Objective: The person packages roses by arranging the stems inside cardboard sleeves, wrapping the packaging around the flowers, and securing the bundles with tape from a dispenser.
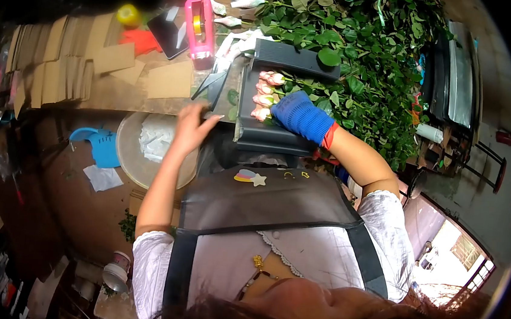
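Note:
My left hand (194, 128) is bare and holds nothing. Its fingers and thumb are apart, just below the scissors (215, 84) at the bench edge. My right hand (300, 116) wears a blue knitted glove; its fingers are closed at the base of the lower pink roses (262, 99). Several rose heads stand in a column, facing left, inside a dark trough (296, 60) with raised sides. Their leafy stems run to the right, partly hidden by the glove.
Leafy stems (362, 53) are heaped at the right. Wrapped white buds (245, 2), a pink tape dispenser (199, 33), a phone (169, 35) and cardboard pieces (170, 80) lie on the bench. Below stand a round tub (126, 159) and a blue dustpan (104, 148).

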